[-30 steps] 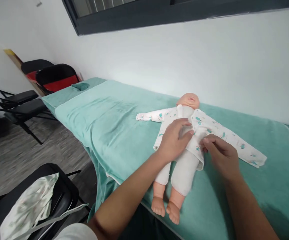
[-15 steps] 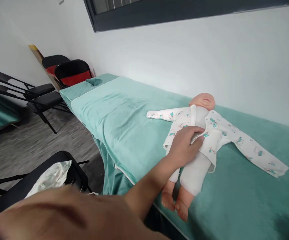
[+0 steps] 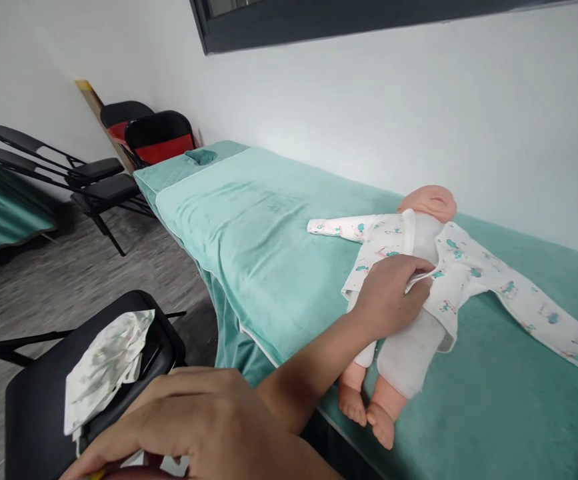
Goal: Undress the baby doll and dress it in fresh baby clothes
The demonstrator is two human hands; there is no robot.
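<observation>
A baby doll [image 3: 421,337] lies on its back on the green-covered bed, head toward the wall. Under its back and shoulders is a white baby shirt [image 3: 369,260] with teal prints, sleeves spread to both sides. My left hand [image 3: 393,293] rests on the doll's belly, with the edge of the shirt's front panel between thumb and fingers. Crossed over my left forearm, my right hand [image 3: 193,417] is low by the black chair. Its fingers are curled; a bit of yellow and white shows beneath them, too little to name.
On the near black folding chair [image 3: 33,407] lies a crumpled printed white cloth [image 3: 106,367]. The green-covered bed [image 3: 249,227] runs along the white wall, beneath a dark window frame [image 3: 319,33]. More folding chairs [image 3: 106,187] stand beyond, and another green-draped surface [image 3: 3,213] is at far left.
My right hand has left the shirt and swung across my left arm to the chair at lower left. My left hand stays on the doll. The view has turned left.
</observation>
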